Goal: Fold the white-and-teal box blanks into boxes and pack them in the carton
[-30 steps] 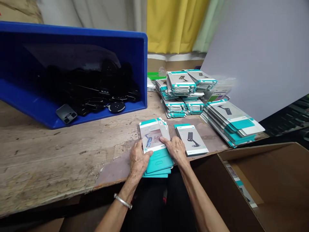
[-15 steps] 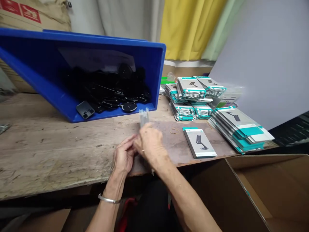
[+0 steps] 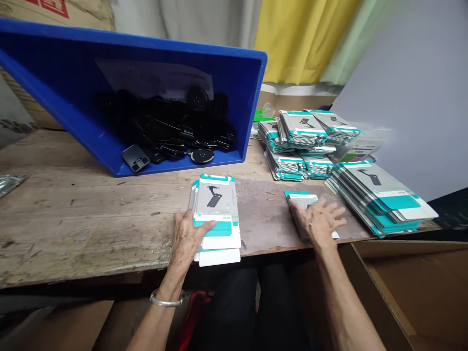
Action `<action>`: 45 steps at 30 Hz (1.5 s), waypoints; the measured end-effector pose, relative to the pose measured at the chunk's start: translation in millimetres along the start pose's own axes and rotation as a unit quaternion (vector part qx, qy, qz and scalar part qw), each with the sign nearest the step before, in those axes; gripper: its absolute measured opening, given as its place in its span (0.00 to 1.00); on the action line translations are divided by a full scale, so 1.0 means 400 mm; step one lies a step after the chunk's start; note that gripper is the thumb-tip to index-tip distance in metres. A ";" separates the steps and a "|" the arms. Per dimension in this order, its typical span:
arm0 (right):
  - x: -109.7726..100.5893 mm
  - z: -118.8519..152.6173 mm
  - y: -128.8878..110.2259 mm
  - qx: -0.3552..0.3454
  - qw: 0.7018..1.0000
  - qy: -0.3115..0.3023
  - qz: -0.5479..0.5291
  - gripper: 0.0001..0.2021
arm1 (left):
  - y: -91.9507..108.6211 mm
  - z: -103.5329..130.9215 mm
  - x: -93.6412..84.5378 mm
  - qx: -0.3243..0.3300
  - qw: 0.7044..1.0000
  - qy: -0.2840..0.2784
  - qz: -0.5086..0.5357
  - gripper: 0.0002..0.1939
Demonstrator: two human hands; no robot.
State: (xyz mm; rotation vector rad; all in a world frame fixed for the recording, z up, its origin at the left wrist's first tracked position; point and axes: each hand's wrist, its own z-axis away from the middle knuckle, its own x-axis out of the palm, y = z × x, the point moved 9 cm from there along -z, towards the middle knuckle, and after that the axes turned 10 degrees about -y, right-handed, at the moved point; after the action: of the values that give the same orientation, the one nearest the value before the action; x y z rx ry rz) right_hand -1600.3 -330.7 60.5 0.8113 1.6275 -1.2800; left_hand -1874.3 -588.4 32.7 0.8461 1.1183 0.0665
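A small stack of flattened white and teal cartons (image 3: 216, 200), printed with a phone holder, lies at the table's front. My left hand (image 3: 187, 239) grips its left side, thumb on the top carton and the other fingers mostly hidden at the edge. My right hand (image 3: 321, 222) is spread wide over a folded-up box (image 3: 302, 197) to the right and hides much of it. I cannot tell whether that hand touches the box. Nothing shows in its fingers.
A blue bin (image 3: 252, 107) on its side holds black parts and a grey phone-like piece (image 3: 135, 158). Bundled cartons (image 3: 303, 129) and a larger carton stack (image 3: 387, 187) stand at right. A rubber band (image 3: 271, 196) lies between. An open cardboard box (image 3: 420, 278) is below right.
The carton stack, held upright on edge between both hands before, now lies flat. My right hand has let go and moved right over the folded-up box; my left hand stays with the stack.
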 end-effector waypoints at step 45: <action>0.022 0.180 -0.248 -0.357 0.926 -0.038 -0.117 0.08 | 0.341 0.030 0.160 0.061 0.771 -0.273 0.572 0.20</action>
State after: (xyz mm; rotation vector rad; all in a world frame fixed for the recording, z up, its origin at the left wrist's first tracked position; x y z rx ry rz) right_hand -1674.3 -425.8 85.4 0.1165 1.9753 -0.7465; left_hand -1786.4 -471.9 71.2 1.4525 -0.0723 0.7213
